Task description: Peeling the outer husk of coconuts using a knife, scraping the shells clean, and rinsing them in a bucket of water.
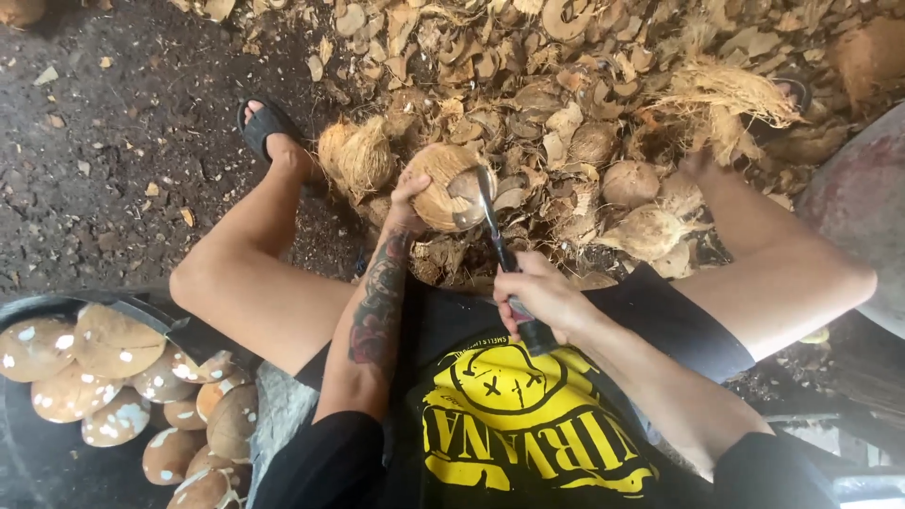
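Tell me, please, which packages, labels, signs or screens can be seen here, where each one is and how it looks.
There are no packages, labels, signs or screens.
The only print is a yellow design on the black shirt, at the bottom centre: a round cartoon face above large block letters.
It lies below the right hand holding the knife and the left hand on the coconut.

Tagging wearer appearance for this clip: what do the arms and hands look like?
Both hands are bare, no gloves. The left hand sits on a forearm covered in a dark tattoo with red patches. The right hand and its forearm show no markings. Black sleeves cover both upper arms.
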